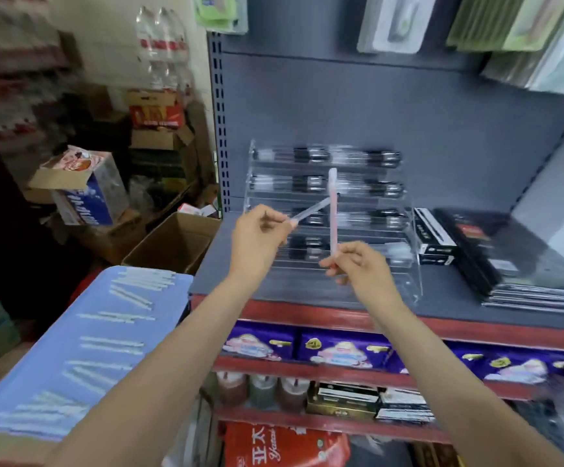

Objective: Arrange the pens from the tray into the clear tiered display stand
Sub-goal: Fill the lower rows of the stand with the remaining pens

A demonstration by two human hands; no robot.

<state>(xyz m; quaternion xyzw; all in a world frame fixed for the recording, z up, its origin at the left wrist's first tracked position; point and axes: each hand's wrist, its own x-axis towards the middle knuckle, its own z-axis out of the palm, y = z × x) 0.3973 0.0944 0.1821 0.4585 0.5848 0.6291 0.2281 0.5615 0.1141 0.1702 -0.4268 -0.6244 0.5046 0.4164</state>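
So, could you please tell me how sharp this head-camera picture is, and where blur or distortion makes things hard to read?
Head view: motion blur smears most of it; the pens on the blue tray are pale streaks, the clear display stand shows doubled edges. The left hand and right hand read fairly well. Wide-angle distortion bends the shelf edge and the corners.

You're seeing even, fairly bright indoor light with soft shadows; motion blur is smearing everything, worst toward 9 o'clock, and wide-angle distortion is bending the edges.

Head view, downward, near shelf (341, 291)
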